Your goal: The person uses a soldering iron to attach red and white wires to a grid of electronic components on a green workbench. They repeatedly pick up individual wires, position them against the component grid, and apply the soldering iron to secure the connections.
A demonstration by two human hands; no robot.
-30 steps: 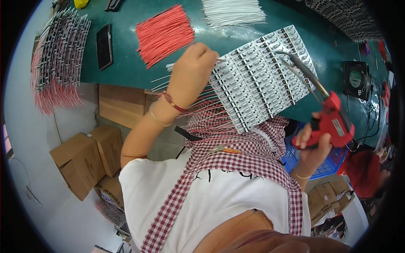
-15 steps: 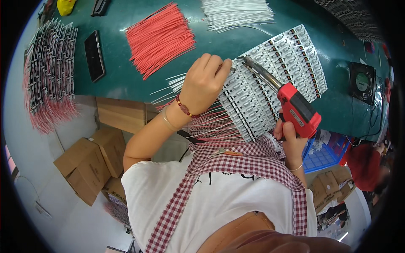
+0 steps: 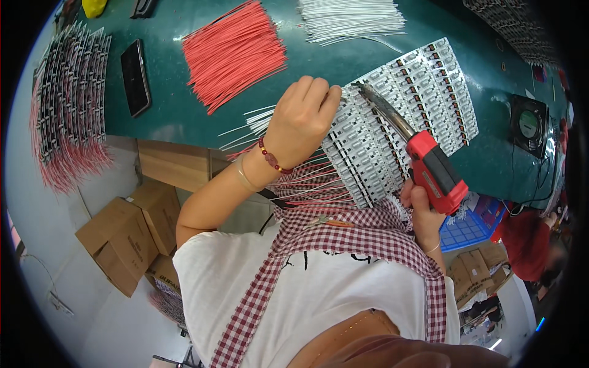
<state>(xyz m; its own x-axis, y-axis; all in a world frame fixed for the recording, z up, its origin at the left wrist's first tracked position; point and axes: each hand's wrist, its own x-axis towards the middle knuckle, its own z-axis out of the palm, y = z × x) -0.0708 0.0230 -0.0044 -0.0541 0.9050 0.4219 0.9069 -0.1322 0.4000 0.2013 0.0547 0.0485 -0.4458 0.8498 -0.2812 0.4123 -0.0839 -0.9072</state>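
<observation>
A wide sheet of white circuit boards (image 3: 392,116), set with rows of small parts, lies tilted across the table's near edge. My left hand (image 3: 304,113) is closed at its left edge, fingertips pinched together, with thin white wires (image 3: 261,119) sticking out from behind the fist. My right hand (image 3: 423,211) grips a red and black soldering gun (image 3: 435,168), its dark tip over the sheet's upper left edge, close to my left fingertips. Whether the tip touches a board is hard to tell. Red and white wires (image 3: 319,184) hang from the sheet over my checked apron.
A pile of red wires (image 3: 233,55) and one of white wires (image 3: 353,18) lie on the green table (image 3: 165,126). A phone (image 3: 135,76) and wired boards (image 3: 70,104) sit left. At right are a black fan-like device (image 3: 529,124), a blue basket (image 3: 466,230) and a person (image 3: 524,242).
The view has shifted slightly. The soldering gun's body has tipped a little toward me while its tip stays near the same edge. My left hand keeps its place at the sheet.
</observation>
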